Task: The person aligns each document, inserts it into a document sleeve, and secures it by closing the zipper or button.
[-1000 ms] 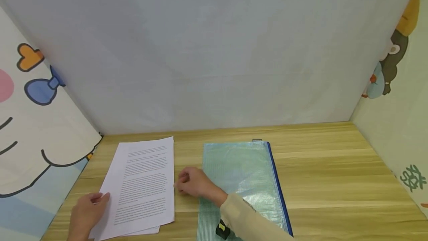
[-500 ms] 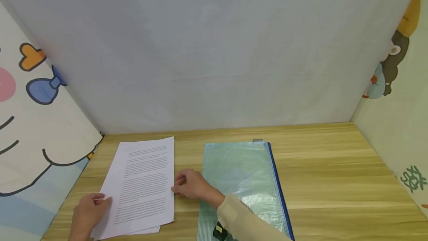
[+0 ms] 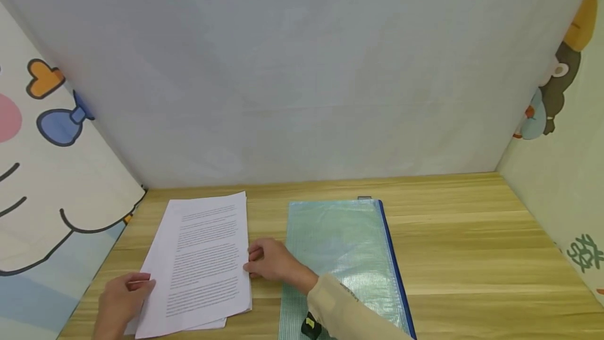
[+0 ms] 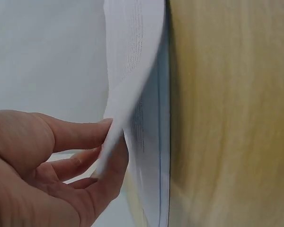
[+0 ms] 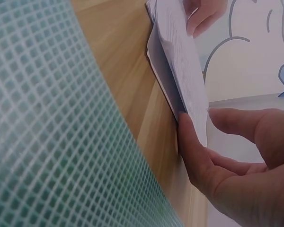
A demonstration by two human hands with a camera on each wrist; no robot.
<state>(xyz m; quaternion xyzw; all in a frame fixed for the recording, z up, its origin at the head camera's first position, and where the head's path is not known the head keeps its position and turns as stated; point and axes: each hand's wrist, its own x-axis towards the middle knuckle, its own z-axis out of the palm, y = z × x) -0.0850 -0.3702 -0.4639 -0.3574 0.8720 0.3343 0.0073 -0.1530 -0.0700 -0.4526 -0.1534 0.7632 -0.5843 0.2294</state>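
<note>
White printed sheets of paper (image 3: 203, 256) lie in a loose stack on the left of the table, with lower sheets sticking out at the near end. My left hand (image 3: 118, 300) pinches the left edge; in the left wrist view its thumb is above and its fingers under a bent-up sheet (image 4: 125, 94). At the right edge, my right hand (image 3: 276, 260) holds the paper. The right wrist view has its index finger beneath the raised sheets (image 5: 184, 71) and its thumb at the upper side, while other sheets stay below.
A green mesh zip folder (image 3: 325, 230) with a blue edge lies right of the paper, under my right forearm. The wood-grain table (image 3: 472, 256) extends further right. A grey-white backdrop (image 3: 302, 77) rises behind, and cartoon-printed panels (image 3: 61, 182) stand at both sides.
My right hand has come to the paper's right edge from just beside it. The upper sheets have shifted slightly right over the lower ones. My left hand stays at the left edge.
</note>
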